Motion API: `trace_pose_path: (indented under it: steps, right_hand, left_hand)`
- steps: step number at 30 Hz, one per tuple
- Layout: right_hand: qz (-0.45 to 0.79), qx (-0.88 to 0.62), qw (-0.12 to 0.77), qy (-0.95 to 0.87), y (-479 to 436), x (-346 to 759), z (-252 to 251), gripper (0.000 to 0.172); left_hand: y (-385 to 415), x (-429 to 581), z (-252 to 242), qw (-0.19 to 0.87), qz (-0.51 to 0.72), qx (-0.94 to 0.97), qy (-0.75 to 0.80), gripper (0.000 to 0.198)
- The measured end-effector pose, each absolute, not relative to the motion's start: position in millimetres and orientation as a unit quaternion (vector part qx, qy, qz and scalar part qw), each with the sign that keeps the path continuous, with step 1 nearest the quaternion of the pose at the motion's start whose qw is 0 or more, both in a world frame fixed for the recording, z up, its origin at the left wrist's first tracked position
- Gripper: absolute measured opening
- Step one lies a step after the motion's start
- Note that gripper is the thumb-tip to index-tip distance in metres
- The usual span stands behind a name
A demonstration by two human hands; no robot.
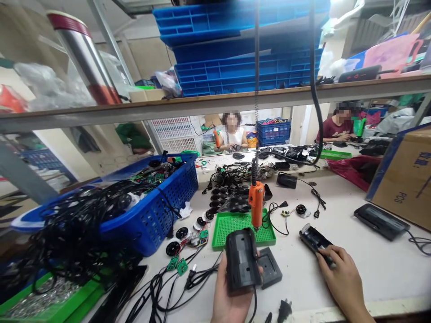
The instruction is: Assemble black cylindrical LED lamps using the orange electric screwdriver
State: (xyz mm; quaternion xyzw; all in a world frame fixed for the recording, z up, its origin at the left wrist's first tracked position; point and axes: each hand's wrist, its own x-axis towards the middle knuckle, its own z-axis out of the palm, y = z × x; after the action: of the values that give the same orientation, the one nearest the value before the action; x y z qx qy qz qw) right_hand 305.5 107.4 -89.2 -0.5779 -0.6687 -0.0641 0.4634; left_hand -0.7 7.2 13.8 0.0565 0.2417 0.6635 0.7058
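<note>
My left hand grips a black plastic device housing, with a black cable running down from it. My right hand holds a flat black device casing against the white workbench. Just beyond the housing, a square black cover lies on the bench. An orange electric screwdriver hangs from a cord above a green perforated tray. Near the tray lie small green circuit boards and round black speaker discs, tangled with wires.
A blue basket full of black cables stands at the left, above a green tray of metal parts. A cardboard box stands at the right. Blue crates fill the shelf. Two co-workers sit across the bench.
</note>
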Motion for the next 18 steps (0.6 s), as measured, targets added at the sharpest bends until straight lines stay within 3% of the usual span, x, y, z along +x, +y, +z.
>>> trace_pose_path:
  steps: [4,8,18]
  right_hand:
    - [-0.068,-0.576,0.467,-0.668,107,305,-88,0.045]
    - [-0.06,-0.577,0.469,-0.666,107,306,-88,0.045]
    - [-0.066,-0.575,0.462,-0.672,108,306,-87,0.044]
  left_hand:
    - [10,-3,-6,0.677,0.693,0.004,0.247,0.044]
    - [11,-4,-14,0.662,0.702,0.002,0.261,0.041]
    - [9,1,15,0.636,0.696,-0.011,0.333,0.034]
